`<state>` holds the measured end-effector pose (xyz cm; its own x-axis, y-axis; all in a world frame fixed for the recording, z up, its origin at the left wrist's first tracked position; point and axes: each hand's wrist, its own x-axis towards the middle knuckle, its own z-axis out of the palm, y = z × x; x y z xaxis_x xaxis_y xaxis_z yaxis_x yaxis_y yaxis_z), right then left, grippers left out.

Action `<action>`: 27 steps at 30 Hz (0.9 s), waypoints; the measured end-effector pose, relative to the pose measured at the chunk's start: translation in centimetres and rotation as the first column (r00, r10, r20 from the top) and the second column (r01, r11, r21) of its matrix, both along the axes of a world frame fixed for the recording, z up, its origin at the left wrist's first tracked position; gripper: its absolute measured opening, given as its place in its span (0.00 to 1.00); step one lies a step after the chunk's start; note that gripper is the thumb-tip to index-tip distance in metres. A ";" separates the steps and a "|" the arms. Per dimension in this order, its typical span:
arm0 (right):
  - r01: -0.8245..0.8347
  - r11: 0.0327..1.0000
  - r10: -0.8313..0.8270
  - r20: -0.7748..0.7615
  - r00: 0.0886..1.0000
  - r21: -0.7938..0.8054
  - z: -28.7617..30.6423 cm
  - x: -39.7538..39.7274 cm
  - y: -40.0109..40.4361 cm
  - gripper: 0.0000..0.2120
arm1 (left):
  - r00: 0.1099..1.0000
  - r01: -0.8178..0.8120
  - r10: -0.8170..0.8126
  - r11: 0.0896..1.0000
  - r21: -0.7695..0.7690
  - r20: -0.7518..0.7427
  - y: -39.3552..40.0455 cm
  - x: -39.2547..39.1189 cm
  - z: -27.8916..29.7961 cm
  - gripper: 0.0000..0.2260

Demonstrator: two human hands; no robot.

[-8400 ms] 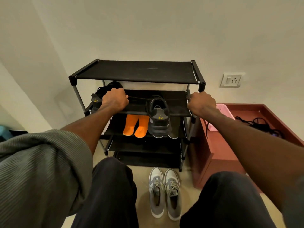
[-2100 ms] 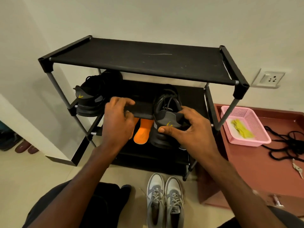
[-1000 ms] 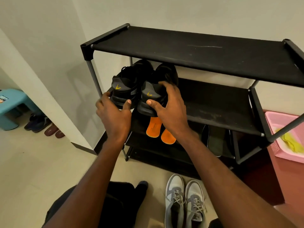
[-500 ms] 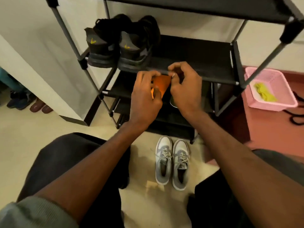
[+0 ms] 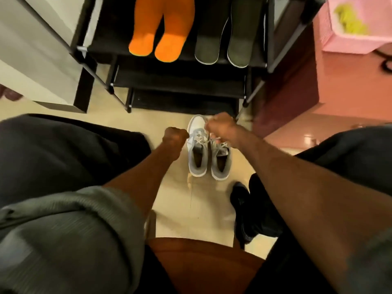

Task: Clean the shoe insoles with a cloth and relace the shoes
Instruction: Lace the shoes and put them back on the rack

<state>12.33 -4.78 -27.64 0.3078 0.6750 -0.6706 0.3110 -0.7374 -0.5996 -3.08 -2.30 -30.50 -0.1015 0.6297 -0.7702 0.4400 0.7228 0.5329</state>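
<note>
Going left to right here. Far left, a white wall panel (image 5: pixel 31 66) is being seen beside the black shoe rack (image 5: pixel 89 66), and the person's grey sleeve (image 5: pixel 63 230) is filling the bottom left corner.

On a middle shelf of the rack, a pair of orange insoles (image 5: pixel 161 42) is being kept flat, side by side, and just to the right of them a pair of dark grey insoles (image 5: pixel 222 49) is lying the same way, heels toward the camera.

Lower down, the left hand (image 5: pixel 175 135) is being held as a closed fist just left of the grey shoes (image 5: pixel 198 158). Nothing is visibly being held in it, though it's pretty blurred.

The grey shoes are being kept on the tiled floor (image 5: pixel 203 209) right in front of the rack, toes toward it, laces in.

The right hand (image 5: pixel 220 127) is being held over the toe end of the right shoe with fingers curled; whether a lace is actually being pinched can't be told, too much blur.

A black shoe (image 5: pixel 241 209) is being worn on the person's foot, below the grey pair.

Far right, a pink basket (image 5: pixel 339 46) with a yellow cloth (image 5: pixel 350 24) in it is sitting on a reddish-brown surface (image 5: pixel 339 85).
</note>
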 end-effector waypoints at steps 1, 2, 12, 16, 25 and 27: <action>-0.046 0.997 0.046 0.000 0.999 -0.062 -1.4 -0.1 -0.3 0.06 | 0.998 0.046 -0.046 0.999 0.003 -0.053 -0.3 0.1 -1.4 0.11; -0.083 0.991 0.085 0.010 0.996 -0.105 -2.5 -0.2 -0.6 0.07 | 0.990 0.108 -0.106 0.994 0.025 -0.097 -0.6 0.4 -2.6 0.12; -0.215 0.963 0.211 -0.038 0.977 -0.166 -12.7 -1.8 -0.7 0.25 | 0.814 0.501 -0.480 0.865 -0.022 -0.328 -0.5 4.1 -11.9 0.27; -0.270 0.944 0.238 -0.174 0.955 -0.189 -14.3 -1.1 -0.2 0.35 | 0.824 0.467 -0.457 0.883 -0.057 -0.334 -0.1 4.6 -14.3 0.24; -0.291 0.943 0.300 0.028 0.954 -0.161 -15.2 -0.4 0.0 0.32 | 0.767 0.477 -0.435 0.878 -0.034 -0.472 1.1 3.2 -11.1 0.29; -0.299 0.937 0.313 0.055 0.948 -0.180 -13.6 -0.2 0.0 0.28 | 0.736 0.519 -0.472 0.854 -0.042 -0.486 1.4 3.2 -8.7 0.32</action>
